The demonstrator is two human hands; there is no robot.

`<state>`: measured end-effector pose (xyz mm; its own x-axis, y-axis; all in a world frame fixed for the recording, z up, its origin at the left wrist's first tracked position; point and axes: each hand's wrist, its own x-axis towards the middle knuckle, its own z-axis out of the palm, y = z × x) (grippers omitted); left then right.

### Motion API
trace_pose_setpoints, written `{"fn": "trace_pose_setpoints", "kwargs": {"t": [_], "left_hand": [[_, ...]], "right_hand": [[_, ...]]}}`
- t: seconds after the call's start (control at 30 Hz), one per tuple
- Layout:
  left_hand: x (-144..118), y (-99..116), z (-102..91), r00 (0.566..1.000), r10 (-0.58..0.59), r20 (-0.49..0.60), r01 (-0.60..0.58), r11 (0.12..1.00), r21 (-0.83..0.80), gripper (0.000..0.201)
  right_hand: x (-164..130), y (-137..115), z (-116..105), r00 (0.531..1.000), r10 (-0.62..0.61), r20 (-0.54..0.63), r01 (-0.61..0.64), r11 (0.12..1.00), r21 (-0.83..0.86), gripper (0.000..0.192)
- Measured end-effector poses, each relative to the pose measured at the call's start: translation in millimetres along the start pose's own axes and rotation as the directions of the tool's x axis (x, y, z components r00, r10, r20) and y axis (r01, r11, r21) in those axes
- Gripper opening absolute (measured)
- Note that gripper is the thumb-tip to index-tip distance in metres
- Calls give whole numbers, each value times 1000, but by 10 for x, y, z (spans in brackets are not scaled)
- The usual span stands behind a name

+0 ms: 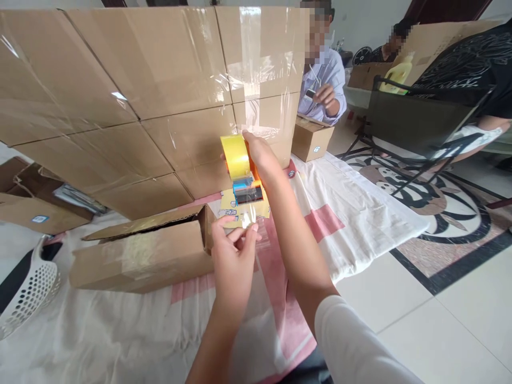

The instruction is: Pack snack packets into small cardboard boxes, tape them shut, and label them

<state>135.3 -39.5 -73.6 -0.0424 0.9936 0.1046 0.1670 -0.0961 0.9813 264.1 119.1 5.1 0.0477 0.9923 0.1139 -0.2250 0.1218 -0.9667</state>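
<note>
— Tiled floor (452,320) with a dark patterned inlay to the right; pale cloth (120,330) with pink bands spread across the near part. Stacked cartons (132,80) behind, taped all over.

— And the hands?

— Right hand (260,154) closed around a tape gun (246,178), held up in front of the stack, yellow roll on top, orange frame, blue cutter at the bottom. Left hand (234,250) just below it, thumb and fingertips pinched on the clear tape end (248,220) hanging from the cutter.

— Anything close by?

— Long box (148,256) lying on the cloth to the left of the left hand, end flap open, clear tape along its top. White perforated basket (32,288) at the far left edge. Further back, a seated person (324,80) over a small box (311,140), and another person on a folding chair (420,117) to the right.

— What could go wrong?

— Probably the loose end folding back and sticking to itself or to the fingers, being so thin and limp. Could also tear crooked against the cutter if pulled at an angle. Fingertips sit near the toothed blade, so a slip upward might nick them. Loosening the grip on the gun while pulling could let it tip and drag the tape off line.
</note>
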Motion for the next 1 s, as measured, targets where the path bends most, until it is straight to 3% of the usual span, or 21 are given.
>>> {"fn": "trace_pose_setpoints", "kwargs": {"t": [0.13,0.23,0.4,0.53,0.6,0.73,0.83,1.0], "left_hand": [[113,-57,-34,997,-30,68,29,1000,4,40],[147,-71,-43,995,-8,104,6,1000,18,30],[186,-92,-22,998,31,61,-32,999,8,31],[226,-130,-40,993,63,99,-65,998,15,35],[233,-142,-58,991,115,67,-119,991,59,35],[184,-128,-77,977,213,5,-213,977,29,33],[115,-100,-70,993,116,3,-115,992,-57,34],[90,-105,-33,1000,-14,2,14,993,-118,31]], "right_hand": [[-89,-65,51,995,96,23,-98,989,114,40],[-178,-129,59,972,160,173,-182,977,115,35],[-249,-141,34,894,225,389,-273,959,74,28],[-251,-106,31,858,203,471,-247,969,31,27],[-254,-105,38,849,153,506,-197,980,35,27],[-252,-125,35,876,39,481,-112,986,123,18],[-229,-127,-8,915,12,404,-81,985,155,16],[-178,-98,-94,939,-14,344,-34,990,134,19]]}}
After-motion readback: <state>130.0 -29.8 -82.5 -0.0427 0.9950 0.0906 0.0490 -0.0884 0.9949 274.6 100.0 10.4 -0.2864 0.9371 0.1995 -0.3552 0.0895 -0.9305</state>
